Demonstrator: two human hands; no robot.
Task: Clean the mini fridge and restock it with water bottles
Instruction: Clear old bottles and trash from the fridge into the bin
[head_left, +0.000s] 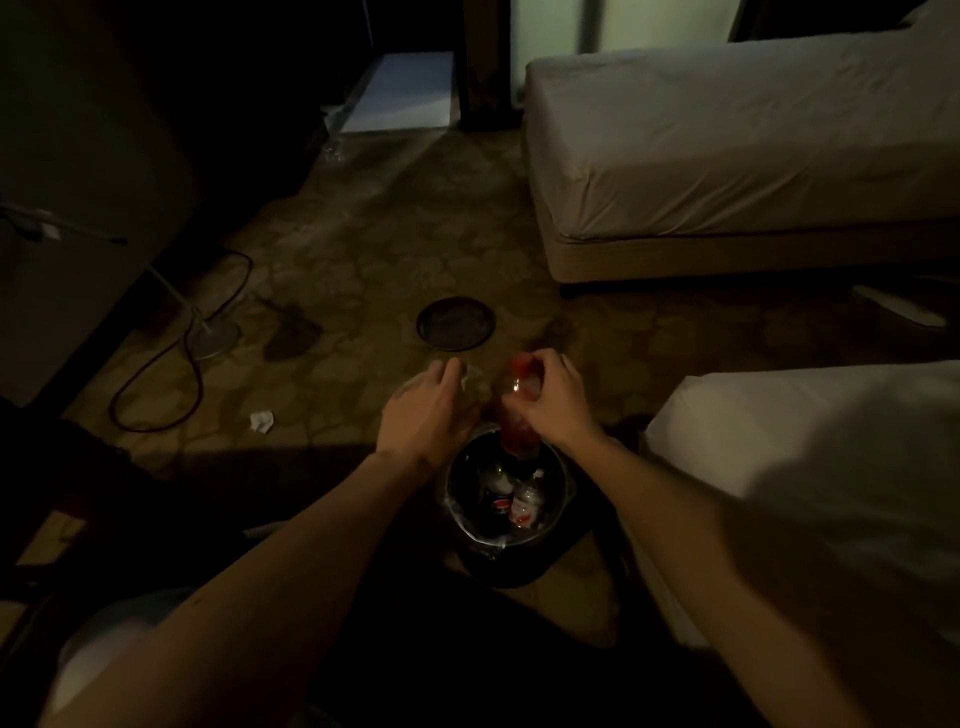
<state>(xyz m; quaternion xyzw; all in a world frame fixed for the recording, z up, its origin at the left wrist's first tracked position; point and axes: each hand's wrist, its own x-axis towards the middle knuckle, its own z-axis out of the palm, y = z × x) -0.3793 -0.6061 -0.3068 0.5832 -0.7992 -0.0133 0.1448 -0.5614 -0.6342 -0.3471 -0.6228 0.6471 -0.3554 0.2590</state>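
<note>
2 hands (431, 410) (550, 402) over bin (563, 480); right grips red bottle (519, 410).

Bin (563, 470): shiny metal rim, glossy liner. Bottles (525, 503): clear plastic, paper labels. Beds (727, 150): matt cloth. Floor (363, 249): patterned, low sheen.

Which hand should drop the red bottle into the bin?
The right hand. It already grips the red bottle, tilted neck-down just above the bin. The left hand isn't touching that bottle; whether it holds something pale is too blurry to tell.
</note>
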